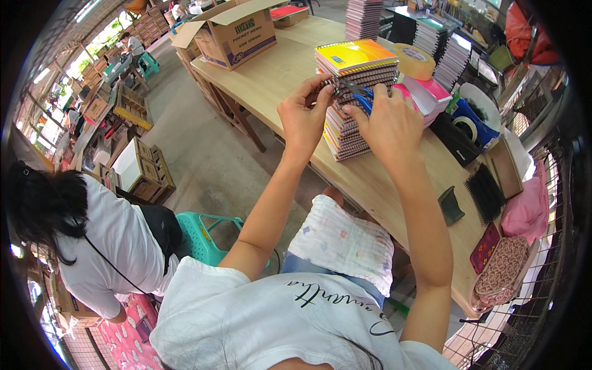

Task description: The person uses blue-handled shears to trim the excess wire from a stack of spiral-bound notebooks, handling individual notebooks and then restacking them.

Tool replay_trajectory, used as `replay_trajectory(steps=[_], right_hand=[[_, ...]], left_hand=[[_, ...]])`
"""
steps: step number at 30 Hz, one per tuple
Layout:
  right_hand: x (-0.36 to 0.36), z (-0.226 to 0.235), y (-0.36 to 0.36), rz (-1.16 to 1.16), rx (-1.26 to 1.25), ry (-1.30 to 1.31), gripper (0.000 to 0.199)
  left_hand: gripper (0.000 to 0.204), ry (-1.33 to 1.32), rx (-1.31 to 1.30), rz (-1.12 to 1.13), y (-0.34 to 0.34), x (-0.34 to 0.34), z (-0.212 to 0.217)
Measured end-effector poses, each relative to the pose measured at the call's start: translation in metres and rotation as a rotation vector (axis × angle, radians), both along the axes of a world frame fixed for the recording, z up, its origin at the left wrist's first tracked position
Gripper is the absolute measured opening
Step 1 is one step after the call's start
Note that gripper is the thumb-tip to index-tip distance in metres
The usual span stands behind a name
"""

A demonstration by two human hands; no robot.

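Note:
A tall stack of spiral notebooks (345, 139) stands on the wooden table, its top one with a yellow-orange cover (361, 54). Beside the stack's upper left side, my left hand (302, 114) pinches thumb and forefinger at the end of a notebook's wire spiral. My right hand (394, 123) is closed round blue-handled pliers (362, 100), whose dark jaws point left toward my left fingertips. What exactly the jaws touch is too small to tell.
Tape (413, 60) sits right of the stack, near more notebook piles (364, 18). A cardboard box (237, 36) stands at the table's far left. Brushes (483, 192) and pouches (502, 271) lie at right. Another person (111, 234) sits at left by a green stool (206, 237).

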State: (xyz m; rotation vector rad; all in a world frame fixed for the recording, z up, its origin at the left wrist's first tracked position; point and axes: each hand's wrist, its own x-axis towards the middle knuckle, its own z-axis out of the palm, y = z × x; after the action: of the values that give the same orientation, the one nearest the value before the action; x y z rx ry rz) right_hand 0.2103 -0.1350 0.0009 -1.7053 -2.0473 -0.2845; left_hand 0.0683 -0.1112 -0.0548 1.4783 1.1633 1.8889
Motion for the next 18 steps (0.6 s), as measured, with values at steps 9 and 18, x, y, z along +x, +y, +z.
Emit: replay_trajectory(steps=[9, 18], right_hand=[[-0.003, -0.004, 0.005, 0.033, 0.014, 0.0, 0.05], [0.004, -0.004, 0.007, 0.03, 0.037, 0.034, 0.047]], left_hand=[[0.023, -0.009, 0.027, -0.005, 0.002, -0.001, -0.002], [0.023, -0.002, 0.021, 0.011, 0.002, -0.002, -0.002]])
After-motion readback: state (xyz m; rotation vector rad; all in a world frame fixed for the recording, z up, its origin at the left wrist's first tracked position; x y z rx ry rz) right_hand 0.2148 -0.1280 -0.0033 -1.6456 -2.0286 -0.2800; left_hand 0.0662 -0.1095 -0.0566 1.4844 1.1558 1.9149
